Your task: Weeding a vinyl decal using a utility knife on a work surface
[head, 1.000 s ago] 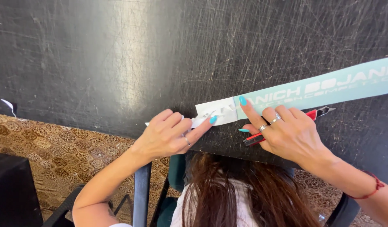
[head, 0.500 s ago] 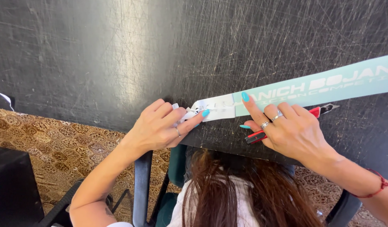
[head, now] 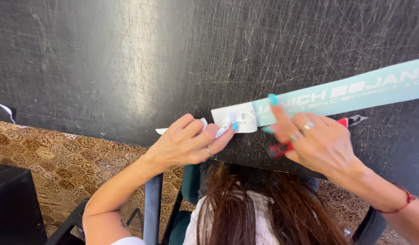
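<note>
A large black table (head: 128,68), full of fine scratches, takes most of the view, and its near edge runs just under both hands. Below this edge there is a brown patterned floor (head: 46,159) and a dark chair frame (head: 153,204), well under the left wrist. On the table lies a long pale turquoise sticker strip (head: 354,93) with white letters; it goes from the two hands up and away to the right. Its near end is a white backing paper (head: 236,119), partly peeled and a little wrinkled, and this end sits between the two hands. The left hand (head: 187,143) is curled, and its thumb and first fingers pinch the loose white end of the backing, with a small white tab sticking out behind the knuckles. The right hand (head: 318,143) lies flat and open on the strip, just beside the pinch; its forefinger presses the turquoise part down on the table, so it holds the strip by pressing, not by closing around it. Under the palm of this right hand a red and black pen-like tool (head: 282,149) shows, but I cannot tell if the fingers grip it. A thin red bracelet (head: 402,204) is on the right wrist.
</note>
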